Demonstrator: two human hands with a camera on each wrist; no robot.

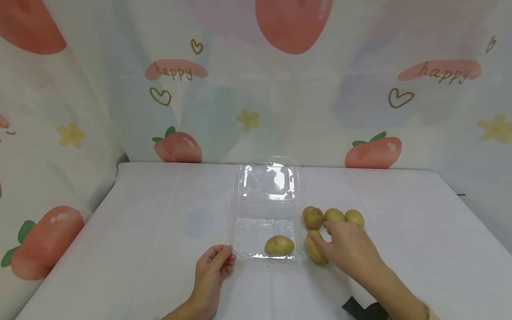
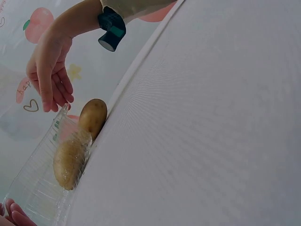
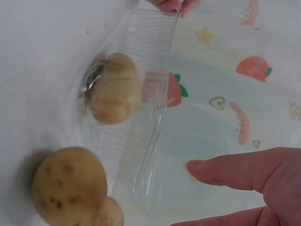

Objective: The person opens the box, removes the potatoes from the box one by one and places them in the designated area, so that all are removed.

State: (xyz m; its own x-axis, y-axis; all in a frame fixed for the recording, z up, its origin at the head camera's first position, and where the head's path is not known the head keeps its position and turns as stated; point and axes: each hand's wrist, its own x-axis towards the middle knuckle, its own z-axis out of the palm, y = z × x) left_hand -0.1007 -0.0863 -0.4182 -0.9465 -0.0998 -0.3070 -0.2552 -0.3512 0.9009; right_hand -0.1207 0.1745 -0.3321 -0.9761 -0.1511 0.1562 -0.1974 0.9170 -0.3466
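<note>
A clear plastic clamshell container (image 1: pixel 250 226) lies with its lid (image 1: pixel 266 182) folded back, and one potato (image 1: pixel 279 245) sits in its base. My left hand (image 1: pixel 214 273) pinches the container's near left corner between thumb and fingers. Beside the container's right wall is a group of several potatoes (image 1: pixel 313 217). Over them hovers my right hand (image 1: pixel 354 249), thumb apart from the fingers and nothing held. It partly covers the nearest potato (image 1: pixel 314 249) in the head view. In the right wrist view, the thumb (image 3: pixel 225 169) is above a spotted potato (image 3: pixel 70 186).
A white cloth (image 1: pixel 140 249) covers the table, and a printed curtain (image 1: pixel 280 106) hangs behind its far edge. A dark strap (image 2: pixel 112 29) is round the right wrist. Small crumbs lie before the container.
</note>
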